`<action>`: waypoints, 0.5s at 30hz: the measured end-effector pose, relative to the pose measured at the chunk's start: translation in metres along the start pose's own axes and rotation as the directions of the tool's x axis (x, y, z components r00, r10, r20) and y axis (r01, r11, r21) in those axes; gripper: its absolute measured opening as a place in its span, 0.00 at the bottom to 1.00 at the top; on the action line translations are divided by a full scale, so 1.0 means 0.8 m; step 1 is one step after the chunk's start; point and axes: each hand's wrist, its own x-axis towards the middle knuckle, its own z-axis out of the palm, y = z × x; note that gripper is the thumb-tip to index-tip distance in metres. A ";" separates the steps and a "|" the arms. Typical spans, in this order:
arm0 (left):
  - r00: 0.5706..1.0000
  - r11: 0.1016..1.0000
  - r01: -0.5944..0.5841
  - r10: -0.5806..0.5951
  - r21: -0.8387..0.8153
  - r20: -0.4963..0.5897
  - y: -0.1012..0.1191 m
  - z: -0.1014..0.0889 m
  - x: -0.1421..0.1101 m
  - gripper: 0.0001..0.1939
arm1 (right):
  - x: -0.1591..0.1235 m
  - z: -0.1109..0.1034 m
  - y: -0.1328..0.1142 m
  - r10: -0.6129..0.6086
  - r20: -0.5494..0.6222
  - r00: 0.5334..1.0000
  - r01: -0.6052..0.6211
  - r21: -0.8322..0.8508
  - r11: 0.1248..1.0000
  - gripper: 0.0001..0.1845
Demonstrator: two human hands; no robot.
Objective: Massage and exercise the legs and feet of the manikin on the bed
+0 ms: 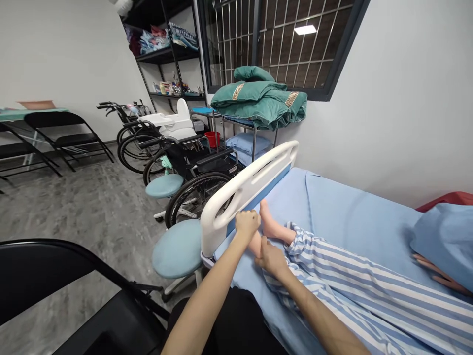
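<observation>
You have the near foot (pixel 254 244) held at its toe end and at the ankle. Bare, smooth; toes covered, so their pose cannot be read. It lies just beside the far foot (pixel 272 226), near the white footboard (pixel 254 189), over the blue bed sheet (pixel 340 202); whether its heel touches, you cannot tell. Its blue-and-white striped trouser leg (pixel 321 296) lies creased, extended along the bed.
</observation>
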 end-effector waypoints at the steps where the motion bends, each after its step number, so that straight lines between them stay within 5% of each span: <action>1: 0.998 1.000 0.029 -0.030 -0.007 -0.053 -0.003 0.003 -0.006 0.18 | -0.001 -0.001 0.000 -0.002 -0.005 1.000 0.002 0.003 1.000 0.24; 7: 0.975 0.998 0.055 -0.063 -0.044 -0.214 -0.022 0.015 -0.034 0.17 | -0.007 -0.002 -0.001 -0.007 -0.047 0.999 0.007 0.016 1.000 0.22; 15: 0.996 0.992 -0.079 0.082 0.098 -0.022 -0.019 -0.026 -0.029 0.13 | -0.009 0.001 -0.001 -0.025 -0.070 0.997 0.026 0.018 0.999 0.23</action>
